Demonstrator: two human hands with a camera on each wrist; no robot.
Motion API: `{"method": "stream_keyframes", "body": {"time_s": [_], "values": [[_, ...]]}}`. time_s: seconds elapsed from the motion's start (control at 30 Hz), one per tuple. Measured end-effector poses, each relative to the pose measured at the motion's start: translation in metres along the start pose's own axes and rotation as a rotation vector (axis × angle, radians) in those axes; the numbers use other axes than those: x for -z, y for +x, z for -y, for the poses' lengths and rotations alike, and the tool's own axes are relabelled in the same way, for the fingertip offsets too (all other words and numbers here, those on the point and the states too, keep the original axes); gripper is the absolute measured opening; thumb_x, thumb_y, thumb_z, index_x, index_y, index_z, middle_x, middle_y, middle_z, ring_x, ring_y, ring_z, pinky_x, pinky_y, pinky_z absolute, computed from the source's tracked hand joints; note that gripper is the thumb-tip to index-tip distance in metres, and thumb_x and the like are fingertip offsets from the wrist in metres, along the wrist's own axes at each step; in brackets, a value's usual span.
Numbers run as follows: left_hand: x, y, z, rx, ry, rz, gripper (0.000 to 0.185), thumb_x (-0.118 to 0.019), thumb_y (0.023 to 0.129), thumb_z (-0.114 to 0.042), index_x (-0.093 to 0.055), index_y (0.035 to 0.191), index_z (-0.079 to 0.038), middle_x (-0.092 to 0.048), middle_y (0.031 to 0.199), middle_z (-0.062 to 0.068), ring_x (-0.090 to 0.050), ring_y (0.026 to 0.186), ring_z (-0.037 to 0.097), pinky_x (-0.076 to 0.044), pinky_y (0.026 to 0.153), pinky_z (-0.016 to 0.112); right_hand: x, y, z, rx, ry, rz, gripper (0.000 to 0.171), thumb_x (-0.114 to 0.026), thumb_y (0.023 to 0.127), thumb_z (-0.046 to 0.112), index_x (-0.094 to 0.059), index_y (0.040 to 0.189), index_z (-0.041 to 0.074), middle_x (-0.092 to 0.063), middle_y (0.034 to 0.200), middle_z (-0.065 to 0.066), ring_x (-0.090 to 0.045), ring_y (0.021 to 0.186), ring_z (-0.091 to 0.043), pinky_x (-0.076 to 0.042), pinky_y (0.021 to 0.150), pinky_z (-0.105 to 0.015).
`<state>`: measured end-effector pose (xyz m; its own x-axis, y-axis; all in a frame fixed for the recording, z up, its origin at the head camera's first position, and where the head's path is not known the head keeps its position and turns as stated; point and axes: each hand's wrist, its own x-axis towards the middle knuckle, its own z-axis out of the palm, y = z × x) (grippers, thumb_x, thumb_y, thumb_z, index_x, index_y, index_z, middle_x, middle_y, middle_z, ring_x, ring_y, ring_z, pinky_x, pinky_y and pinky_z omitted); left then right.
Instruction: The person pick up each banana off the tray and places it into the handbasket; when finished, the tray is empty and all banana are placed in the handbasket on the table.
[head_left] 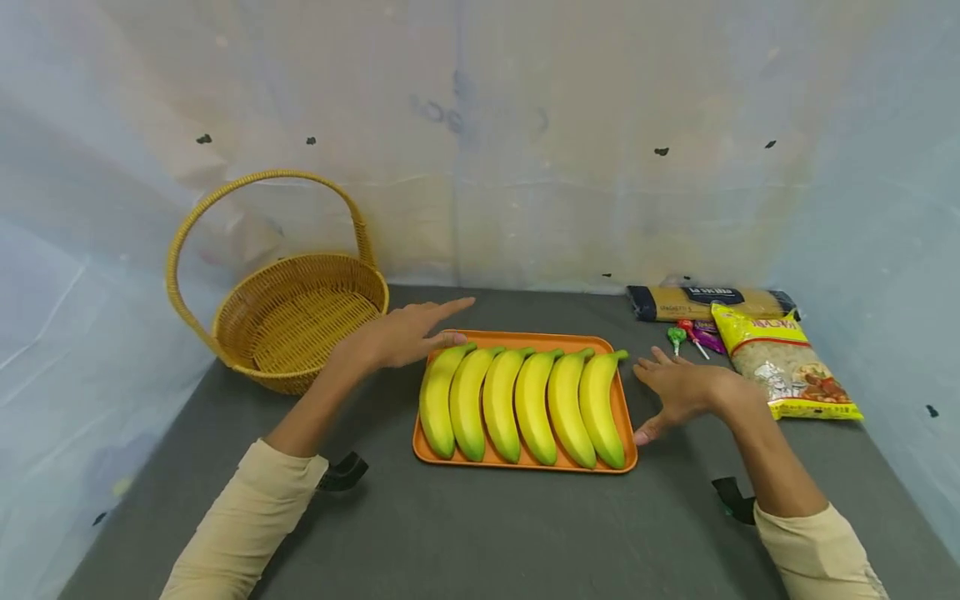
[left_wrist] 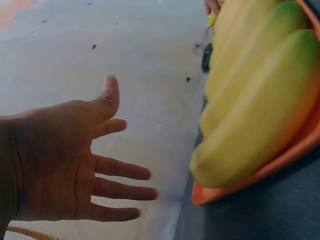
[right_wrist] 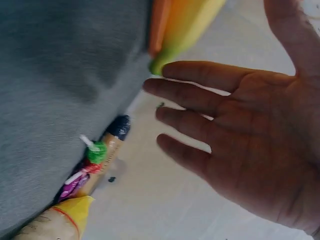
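Grey tabletop (head_left: 480, 533): orange tray (head_left: 628, 442) sits between your spread, empty left hand (head_left: 401, 335) and right hand (head_left: 678, 387), bananas (head_left: 525, 404) lengthwise front-to-back.

left hand (head_left: 397, 335): flat, fingers spread | right hand (head_left: 678, 387): flat, fingers spread, palm down

Soft even light, faint shadows, wide-angle bending at edges, both wrist views blurred
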<state>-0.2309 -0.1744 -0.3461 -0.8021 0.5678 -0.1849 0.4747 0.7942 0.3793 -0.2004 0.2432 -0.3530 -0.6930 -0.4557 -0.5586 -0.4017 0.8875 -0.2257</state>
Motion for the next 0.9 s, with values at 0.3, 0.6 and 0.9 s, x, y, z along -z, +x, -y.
{"method": "stream_keyframes", "body": {"time_s": [0.3, 0.6, 0.9], "values": [[-0.013, 0.011, 0.015, -0.04, 0.001, 0.198, 0.078, -0.054, 0.107, -0.049, -0.021, 0.168, -0.013, -0.064, 0.14, 0.018, -0.065, 0.122, 0.035, -0.042, 0.116, 0.061, -0.012, 0.016, 0.008, -0.038, -0.04, 0.043, 0.138, -0.092, 0.067, 0.06, -0.022, 0.16, -0.015, -0.015, 0.167, -0.04, -0.003, 0.155, -0.062, -0.009, 0.123, -0.076], [0.002, 0.033, 0.022, 0.029, 0.04, 0.421, 0.093, -0.06, 0.103, -0.054, -0.012, 0.169, -0.009, -0.055, 0.152, 0.022, -0.054, 0.14, 0.041, -0.041, 0.117, 0.059, -0.018, 0.053, 0.014, -0.169, -0.198, 0.11, 0.155, -0.095, 0.056, 0.068, -0.016, 0.161, -0.014, -0.01, 0.17, -0.038, -0.005, 0.16, -0.054, -0.01, 0.132, -0.061], [-0.006, 0.047, 0.025, 0.028, 0.055, 0.488, 0.09, -0.061, 0.103, -0.054, -0.02, 0.167, -0.006, -0.036, 0.167, 0.023, -0.041, 0.151, 0.045, -0.032, 0.125, 0.06, -0.014, 0.065, 0.025, -0.194, -0.302, 0.145, 0.146, -0.103, 0.054, 0.052, -0.027, 0.155, -0.02, -0.024, 0.163, -0.042, -0.02, 0.156, -0.056, -0.023, 0.129, -0.061]]}}
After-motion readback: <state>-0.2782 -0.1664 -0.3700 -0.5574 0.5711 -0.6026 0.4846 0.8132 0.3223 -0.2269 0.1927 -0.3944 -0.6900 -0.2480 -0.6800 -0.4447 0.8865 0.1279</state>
